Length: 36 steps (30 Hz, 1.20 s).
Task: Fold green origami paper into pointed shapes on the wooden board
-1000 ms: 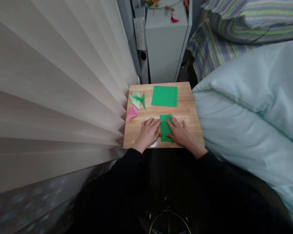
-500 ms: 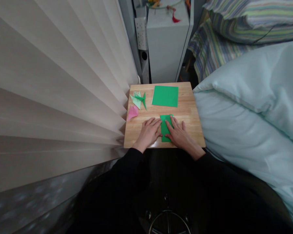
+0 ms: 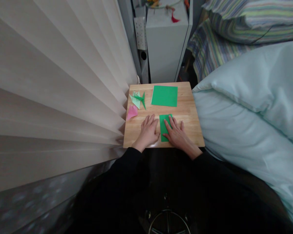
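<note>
On our left hangs a pale curtain (image 3: 70, 74) in deep, soft pleats, its folds reaching the left edge of the tabletop (image 3: 188, 110), which is smooth, light wood with visible grain and rounded corners. By the far left corner we see a pale green folded figure (image 3: 136, 101) and a darker green folded figure (image 3: 143, 100), both thin and sharply pointed, overlapping. Just nearer to us, along the left edge, lies a pink folded piece (image 3: 132, 112), angular and creased.

Our left hand (image 3: 148, 131) rests open and empty near the near edge, fingers slightly bent, just beside the green paper strip (image 3: 162, 127) but apart from it. The strip lies flat around the middle of the near edge, a narrow upright rectangle with straight sides, matte and evenly bright green. Beyond it, by the far edge, is a wider green sheet (image 3: 164, 96), flat and smooth, with a thin pale line down its left side.

Our right hand (image 3: 177, 134) is open too, fingers spread over the strip's right part and touching it without gripping, so that some of its surface is hidden. Past the right edge spreads pale blue bedding (image 3: 246, 107), soft, rumpled and faintly shiny.
</note>
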{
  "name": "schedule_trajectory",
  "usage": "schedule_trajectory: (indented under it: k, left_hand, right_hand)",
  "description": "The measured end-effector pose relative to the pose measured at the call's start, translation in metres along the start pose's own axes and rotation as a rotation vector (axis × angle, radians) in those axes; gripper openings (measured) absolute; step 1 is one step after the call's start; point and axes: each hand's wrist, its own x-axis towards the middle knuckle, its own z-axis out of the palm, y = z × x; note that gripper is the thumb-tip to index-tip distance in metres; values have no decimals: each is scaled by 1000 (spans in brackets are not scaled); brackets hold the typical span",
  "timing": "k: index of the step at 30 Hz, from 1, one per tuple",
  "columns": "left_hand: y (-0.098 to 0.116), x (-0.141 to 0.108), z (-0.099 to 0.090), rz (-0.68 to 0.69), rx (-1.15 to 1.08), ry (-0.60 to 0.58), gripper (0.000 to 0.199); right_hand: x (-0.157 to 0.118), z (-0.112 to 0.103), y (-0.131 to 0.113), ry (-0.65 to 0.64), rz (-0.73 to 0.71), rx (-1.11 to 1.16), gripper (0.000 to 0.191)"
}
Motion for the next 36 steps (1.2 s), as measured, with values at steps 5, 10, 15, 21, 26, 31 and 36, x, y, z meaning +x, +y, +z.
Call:
schedule_trajectory:
  k: [5, 10, 15, 21, 26, 31, 36]
  left_hand:
    - [6, 0, 4, -63, -21, -48, 76]
    - [4, 0, 5, -56, -25, -45, 80]
    - [4, 0, 5, -58, -21, -62, 79]
    - [7, 0, 6, -90, -34, -76, 80]
    - [8, 1, 4, -105, -30, -98, 81]
    - [7, 2, 5, -113, -24, -99, 83]
    - [6, 2, 6, -112, -10, -94, 83]
  right_hand:
    - [1, 0, 0, 5, -1, 15, 67]
    - [0, -3, -4, -2, 4, 12, 67]
    - [0, -2, -4, 5, 2, 17, 66]
    - [1, -2, -5, -9, 13, 29, 67]
    - [2, -1, -6, -38, 32, 40, 68]
    - [2, -2, -7, -36, 38, 29, 69]
    - [1, -3, -9, -32, 48, 22, 70]
